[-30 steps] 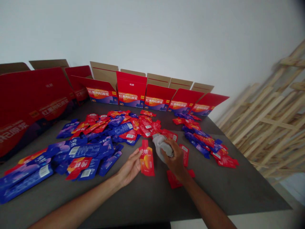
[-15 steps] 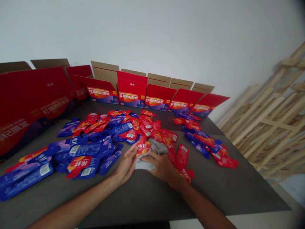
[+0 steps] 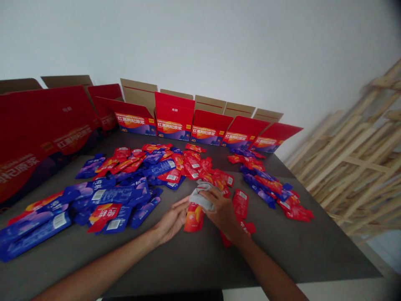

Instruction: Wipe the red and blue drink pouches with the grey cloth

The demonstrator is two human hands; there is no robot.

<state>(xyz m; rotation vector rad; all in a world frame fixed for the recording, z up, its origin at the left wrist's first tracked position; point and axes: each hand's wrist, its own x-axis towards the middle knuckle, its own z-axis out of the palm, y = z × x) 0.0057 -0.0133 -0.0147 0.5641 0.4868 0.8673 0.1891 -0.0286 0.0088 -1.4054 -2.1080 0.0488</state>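
Observation:
A red and orange pouch (image 3: 194, 218) hangs at the front middle of the table, its upper end covered by a grey cloth (image 3: 200, 196). My left hand (image 3: 174, 218) is closed on the pouch's left edge near the top. My right hand (image 3: 219, 209) grips the bunched cloth and presses it over the pouch's top. Just beyond both hands lies a heap of red pouches (image 3: 192, 165) mixed with blue ones. More blue pouches (image 3: 115, 196) are piled left of my left hand. A red pouch (image 3: 240, 203) lies to the right of my right hand.
Open red cartons (image 3: 173, 121) stand in a row along the back, with larger cartons (image 3: 46, 129) at the left. A strip of mixed pouches (image 3: 269, 184) runs down the right side of the dark table (image 3: 300, 251). Wooden racks (image 3: 354, 163) stand beyond its right edge.
The cloth has moved from the pouch's lower part up to its top, uncovering the orange lower part. My right hand has shifted up and right with it. My left hand still holds the pouch.

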